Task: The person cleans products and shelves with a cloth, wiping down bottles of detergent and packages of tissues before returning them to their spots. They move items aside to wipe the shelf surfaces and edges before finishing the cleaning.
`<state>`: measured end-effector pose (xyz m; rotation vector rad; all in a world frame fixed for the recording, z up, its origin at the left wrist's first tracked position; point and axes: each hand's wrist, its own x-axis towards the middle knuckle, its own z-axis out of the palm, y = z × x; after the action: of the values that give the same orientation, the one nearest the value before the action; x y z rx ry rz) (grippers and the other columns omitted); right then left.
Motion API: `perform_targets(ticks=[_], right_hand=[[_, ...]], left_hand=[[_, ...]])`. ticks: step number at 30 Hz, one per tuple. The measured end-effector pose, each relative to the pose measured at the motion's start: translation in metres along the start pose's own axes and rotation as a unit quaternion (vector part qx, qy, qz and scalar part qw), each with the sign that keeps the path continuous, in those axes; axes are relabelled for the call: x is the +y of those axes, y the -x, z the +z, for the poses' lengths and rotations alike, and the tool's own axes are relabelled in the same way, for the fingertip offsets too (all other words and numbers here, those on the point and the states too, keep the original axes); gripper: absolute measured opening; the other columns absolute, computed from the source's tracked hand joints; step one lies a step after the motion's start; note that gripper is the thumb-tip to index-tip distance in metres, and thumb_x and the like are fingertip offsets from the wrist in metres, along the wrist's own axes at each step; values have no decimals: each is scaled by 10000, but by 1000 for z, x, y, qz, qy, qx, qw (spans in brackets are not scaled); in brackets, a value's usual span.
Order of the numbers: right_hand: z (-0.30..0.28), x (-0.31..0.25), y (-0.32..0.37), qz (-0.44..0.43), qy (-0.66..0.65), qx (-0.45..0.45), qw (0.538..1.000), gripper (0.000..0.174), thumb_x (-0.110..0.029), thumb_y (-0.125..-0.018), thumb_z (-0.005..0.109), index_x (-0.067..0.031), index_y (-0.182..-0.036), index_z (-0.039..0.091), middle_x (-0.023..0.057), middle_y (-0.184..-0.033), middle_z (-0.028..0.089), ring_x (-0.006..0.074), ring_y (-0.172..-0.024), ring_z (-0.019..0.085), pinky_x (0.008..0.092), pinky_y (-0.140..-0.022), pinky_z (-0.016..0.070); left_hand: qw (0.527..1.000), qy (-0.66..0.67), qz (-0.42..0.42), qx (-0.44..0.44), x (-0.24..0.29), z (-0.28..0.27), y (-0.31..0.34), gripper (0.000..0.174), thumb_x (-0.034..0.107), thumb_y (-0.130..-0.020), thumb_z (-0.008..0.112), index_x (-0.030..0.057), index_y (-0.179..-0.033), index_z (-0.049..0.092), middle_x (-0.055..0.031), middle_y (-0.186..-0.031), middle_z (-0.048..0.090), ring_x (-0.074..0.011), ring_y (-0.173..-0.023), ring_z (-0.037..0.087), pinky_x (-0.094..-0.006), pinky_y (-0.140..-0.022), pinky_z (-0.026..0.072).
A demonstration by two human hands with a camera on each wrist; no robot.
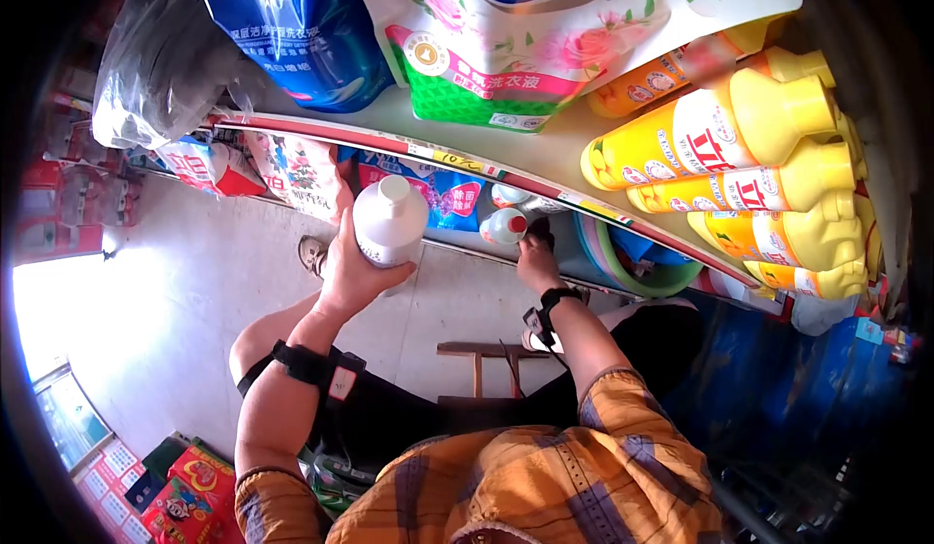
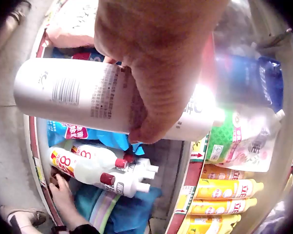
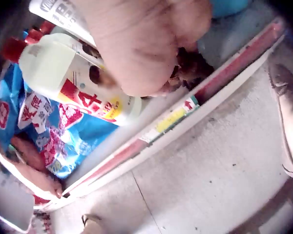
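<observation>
The upper shelf (image 1: 562,153), edged with a red strip (image 1: 365,139), bears a blue pouch (image 1: 306,43), a floral white-and-green pouch (image 1: 520,53) and yellow bottles (image 1: 681,140) — side by side. The lower shelf (image 3: 95,155) holds blue packets (image 3: 80,139), a red-capped bottle (image 2: 98,155), white bottles (image 2: 121,185) — and a green basin (image 1: 673,279).

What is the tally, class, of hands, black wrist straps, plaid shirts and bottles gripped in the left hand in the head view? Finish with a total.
Hands, left hand and right hand: 2
Black wrist straps: 2
Plaid shirt: 1
White bottle: 1
Total: 6
</observation>
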<state>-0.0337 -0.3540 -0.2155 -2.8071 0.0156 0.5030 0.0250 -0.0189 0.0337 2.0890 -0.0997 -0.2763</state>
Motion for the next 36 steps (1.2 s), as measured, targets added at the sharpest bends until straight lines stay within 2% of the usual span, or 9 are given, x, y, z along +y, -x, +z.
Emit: perform_targets(ticks=[6, 8, 14, 21, 25, 27, 30, 34, 36], right_hand=[[-44, 12, 50, -111, 29, -25, 993, 401, -192, -864, 546, -52, -1240, 545, 96, -1317, 520, 332, -1171, 523, 452, -981, 438], [-45, 17, 52, 25, -57, -40, 997, 392, -195, -889, 524, -43, -1251, 537, 108, -1342, 508, 352, -1172, 525, 451, -976, 445], [-13, 4, 5, 86, -100, -14, 991, 404, -165, -892, 496, 18, -1251, 513, 236, -1346, 467, 392, -1202, 492, 450, -1003, 432], [-21, 4, 35, -103, -48, -38, 993, 423, -189, -886, 493, 2, -1262, 532, 174, -1444, 401, 380, -1306, 405, 433, -1098, 354], [-32, 48, 44, 53, -139, -100, 984, 374, -176, -915, 486, -22, -1254, 527, 215, -1393, 446, 408, -1220, 481, 447, -1016, 427], [30, 93, 30, 40, -74, 95, 992, 403, -169, -900, 503, -14, -1272, 496, 249, -1365, 454, 425, -1194, 490, 473, -991, 438], [-12, 39, -1, 140, -105, -26, 984, 471, -160, -877, 520, 27, -1302, 446, 271, -1342, 461, 444, -1188, 483, 471, -1009, 423], [15, -1, -6, -22, -12, 59, 998, 512, -169, -862, 516, 9, -1334, 426, 237, -1424, 386, 425, -1267, 412, 458, -1064, 372], [-14, -16, 17, -66, -51, -44, 996, 474, -165, -875, 505, -14, -1322, 457, 196, -1473, 342, 408, -1318, 363, 460, -1065, 368]], left_hand=[[1000, 18, 13, 1, 0, 5, 1, 864, 247, -607, 845, 28, -1291, 363, -178, -1132, 595, -320, -1057, 611, -421, -906, 484], [999, 53, -1, -10, -2, 6, 1, 859, 245, -612, 843, 23, -1285, 358, -180, -1127, 593, -316, -1057, 608, -418, -905, 484], [999, 42, 4, -17, -6, 5, 3, 843, 240, -616, 841, 22, -1274, 360, -179, -1132, 590, -307, -1062, 604, -413, -904, 482], [999, 42, 3, -9, 0, 3, 1, 842, 240, -615, 842, 23, -1271, 361, -175, -1118, 597, -305, -1054, 609, -410, -906, 483], [999, 48, 3, -6, 3, 1, 3, 847, 242, -612, 844, 23, -1274, 364, -176, -1128, 598, -307, -1062, 608, -407, -911, 483], [999, 54, -7, -8, 0, 1, 4, 847, 243, -610, 845, 20, -1272, 366, -175, -1131, 597, -306, -1066, 607, -406, -914, 482], [997, 68, -16, -14, -2, 2, 3, 845, 247, -606, 846, 15, -1264, 370, -175, -1130, 594, -303, -1066, 605, -404, -917, 480], [999, 46, -19, -15, 1, 2, 5, 842, 245, -609, 845, 12, -1263, 367, -179, -1128, 591, -304, -1069, 603, -405, -919, 478], [999, 49, -9, -8, 7, 2, -2, 840, 241, -612, 844, 14, -1264, 366, -180, -1126, 591, -305, -1069, 603, -406, -919, 477]])
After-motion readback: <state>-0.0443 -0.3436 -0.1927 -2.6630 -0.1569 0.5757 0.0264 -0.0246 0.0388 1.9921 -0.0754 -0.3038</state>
